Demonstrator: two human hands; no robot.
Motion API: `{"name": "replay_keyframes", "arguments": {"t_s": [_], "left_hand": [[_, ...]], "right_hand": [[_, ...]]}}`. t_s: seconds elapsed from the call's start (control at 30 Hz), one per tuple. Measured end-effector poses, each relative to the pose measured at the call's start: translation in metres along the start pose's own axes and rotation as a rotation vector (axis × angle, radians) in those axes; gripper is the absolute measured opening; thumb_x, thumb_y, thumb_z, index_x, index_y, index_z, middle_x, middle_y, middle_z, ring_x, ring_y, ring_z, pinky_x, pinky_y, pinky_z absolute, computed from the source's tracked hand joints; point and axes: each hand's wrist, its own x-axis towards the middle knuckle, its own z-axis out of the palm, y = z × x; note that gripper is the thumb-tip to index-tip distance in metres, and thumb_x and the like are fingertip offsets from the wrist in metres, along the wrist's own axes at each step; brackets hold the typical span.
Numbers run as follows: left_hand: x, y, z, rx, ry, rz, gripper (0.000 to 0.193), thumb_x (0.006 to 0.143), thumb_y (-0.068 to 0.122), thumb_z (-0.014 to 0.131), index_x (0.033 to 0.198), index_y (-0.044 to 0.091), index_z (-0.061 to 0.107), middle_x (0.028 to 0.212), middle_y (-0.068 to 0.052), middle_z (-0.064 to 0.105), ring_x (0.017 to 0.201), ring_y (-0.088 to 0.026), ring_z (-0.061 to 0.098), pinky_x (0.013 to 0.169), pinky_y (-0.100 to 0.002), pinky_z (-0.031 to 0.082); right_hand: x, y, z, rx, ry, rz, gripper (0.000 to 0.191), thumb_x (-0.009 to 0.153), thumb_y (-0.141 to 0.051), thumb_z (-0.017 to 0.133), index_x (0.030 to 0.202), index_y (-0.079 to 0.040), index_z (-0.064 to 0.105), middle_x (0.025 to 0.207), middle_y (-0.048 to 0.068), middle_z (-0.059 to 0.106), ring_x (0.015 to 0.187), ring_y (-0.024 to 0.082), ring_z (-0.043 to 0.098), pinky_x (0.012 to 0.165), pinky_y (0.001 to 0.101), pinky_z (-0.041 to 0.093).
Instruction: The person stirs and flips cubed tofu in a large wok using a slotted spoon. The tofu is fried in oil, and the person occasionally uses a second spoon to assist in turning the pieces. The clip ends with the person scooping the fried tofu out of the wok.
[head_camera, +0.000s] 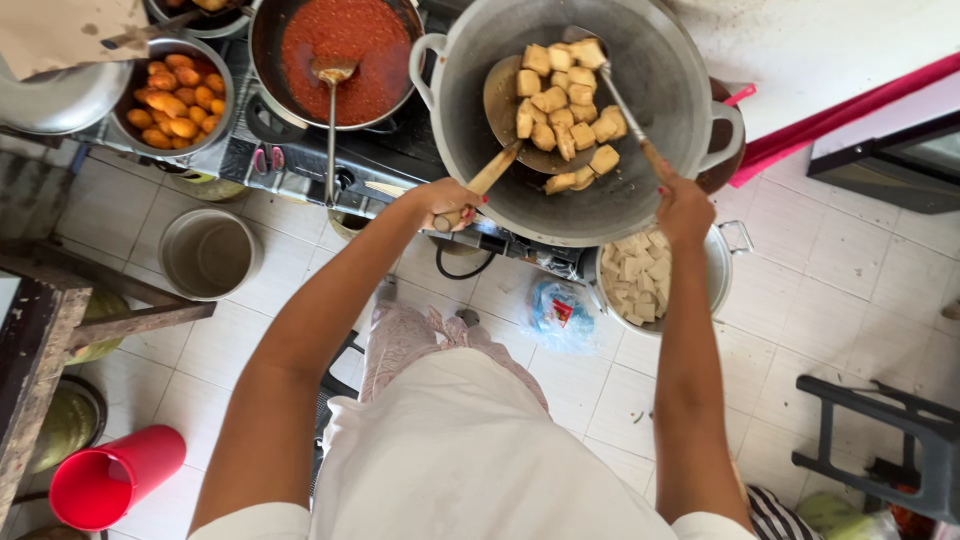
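**Tofu cubes lifted over the wok, both hands on utensils**

Down below the right hand (684, 208), a crumpled blue plastic packet with a red patch (560, 312) lies on the tiled floor, just left of a steel pot of pale raw tofu cubes (636, 276). Beyond the left hand (452, 204), a pan of red sauce (338, 50) holds a ladle (331, 110), and further left sits a bowl of orange fried pieces (176, 100). A red bucket (112, 478) lies on its side well behind the left elbow; a grey stool (890, 440) stands behind the right arm.

Both arms reach forward to the large grey wok (590, 110). The left hand is curled tight around the wooden handle of a skimmer (505, 95) bearing the golden tofu cubes (565, 105). The right hand's fingers are closed on the handle of a metal spatula (620, 100), whose blade rests against the cubes.
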Motion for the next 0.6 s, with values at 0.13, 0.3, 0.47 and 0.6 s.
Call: {"name": "replay_keyframes", "arguments": {"t_s": [0.13, 0.3, 0.47, 0.6], "left_hand": [[0.003, -0.002, -0.003, -0.040, -0.028, -0.027, 0.021, 0.097, 0.012, 0.069, 0.090, -0.002, 0.055, 0.065, -0.002, 0.055, 0.052, -0.009, 0.054, 0.047, -0.024, 0.051], [0.008, -0.005, -0.010, -0.166, -0.055, -0.063, 0.016, 0.099, 0.008, 0.064, 0.092, 0.000, 0.052, 0.072, -0.003, 0.058, 0.057, -0.007, 0.055, 0.050, -0.021, 0.052], [0.000, -0.012, -0.020, 0.067, -0.066, 0.016, 0.022, 0.099, 0.012, 0.067, 0.087, 0.001, 0.053, 0.068, -0.002, 0.051, 0.051, -0.008, 0.049, 0.042, -0.022, 0.044], [-0.008, -0.010, -0.024, 0.146, -0.017, 0.015, 0.022, 0.099, 0.014, 0.066, 0.087, -0.001, 0.054, 0.067, -0.002, 0.053, 0.050, -0.008, 0.047, 0.042, -0.023, 0.040]], "right_hand": [[-0.036, -0.004, -0.005, -0.163, -0.066, -0.076, 0.048, 0.095, -0.011, 0.073, 0.140, -0.028, 0.069, 0.094, 0.006, 0.071, 0.073, 0.030, 0.068, 0.061, 0.0445, 0.052], [-0.074, -0.013, -0.021, -0.186, -0.017, -0.120, 0.050, 0.094, -0.010, 0.073, 0.141, -0.026, 0.066, 0.098, 0.005, 0.073, 0.073, 0.028, 0.069, 0.060, 0.0419, 0.051], [-0.098, 0.000, -0.036, -0.152, -0.073, 0.225, 0.040, 0.102, -0.010, 0.068, 0.140, -0.020, 0.068, 0.091, 0.009, 0.073, 0.068, 0.026, 0.068, 0.057, 0.0401, 0.053], [-0.120, 0.011, -0.043, -0.215, -0.001, 0.300, 0.039, 0.097, -0.009, 0.067, 0.136, -0.011, 0.071, 0.091, 0.013, 0.073, 0.075, 0.033, 0.069, 0.064, 0.0446, 0.054]]}}
